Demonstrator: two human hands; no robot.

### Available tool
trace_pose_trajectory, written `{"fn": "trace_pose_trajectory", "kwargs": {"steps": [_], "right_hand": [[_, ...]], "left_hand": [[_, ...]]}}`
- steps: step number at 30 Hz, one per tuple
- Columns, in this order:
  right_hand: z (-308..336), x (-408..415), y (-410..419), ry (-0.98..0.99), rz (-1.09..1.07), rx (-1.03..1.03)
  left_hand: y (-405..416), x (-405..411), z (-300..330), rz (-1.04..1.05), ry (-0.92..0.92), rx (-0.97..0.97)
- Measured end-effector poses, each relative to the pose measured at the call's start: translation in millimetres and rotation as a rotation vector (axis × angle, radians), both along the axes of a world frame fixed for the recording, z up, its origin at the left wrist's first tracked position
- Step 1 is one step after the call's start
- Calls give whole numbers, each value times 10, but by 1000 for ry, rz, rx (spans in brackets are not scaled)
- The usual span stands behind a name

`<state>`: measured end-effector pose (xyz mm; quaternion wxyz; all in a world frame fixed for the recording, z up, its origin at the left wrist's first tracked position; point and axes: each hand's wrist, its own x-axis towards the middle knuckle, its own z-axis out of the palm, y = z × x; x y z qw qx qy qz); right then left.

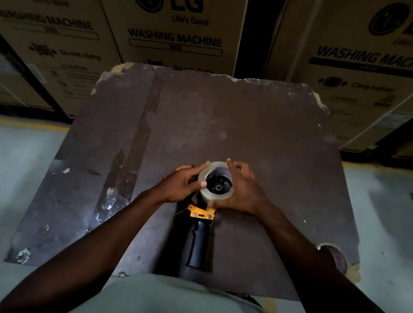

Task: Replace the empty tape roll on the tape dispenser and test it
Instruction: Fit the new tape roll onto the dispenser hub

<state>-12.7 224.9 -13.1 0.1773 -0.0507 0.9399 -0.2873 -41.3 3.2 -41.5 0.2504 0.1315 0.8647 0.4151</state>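
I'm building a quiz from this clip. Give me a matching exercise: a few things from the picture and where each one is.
Things:
1. tape roll
2. dispenser handle
3. second roll
4. cardboard boxes

Places:
A. behind the board
B. between both hands
C. right edge of the board
D. pointing toward the person

Pairs: 1-B, 2-D, 3-C, 4-A

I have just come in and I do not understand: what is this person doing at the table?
Both hands, left hand and right hand, grip a clear tape roll sitting around the hub of a yellow-and-black handheld tape dispenser. The dispenser lies on a worn brown table. Another roll waits at the right edge.
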Motion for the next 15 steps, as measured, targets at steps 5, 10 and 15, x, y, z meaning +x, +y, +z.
{"fn": "trace_pose_trajectory", "kwargs": {"steps": [5,10,15], "right_hand": [[20,15,175,-154,-214,-520],[-62,73,219,-353,-437,-700],[-148,100,262,-457,-507,-848]], "left_hand": [[3,37,-37,26,-61,85],[32,44,-87,56,-110,84],[31,61,-99,44,-130,93]]}}
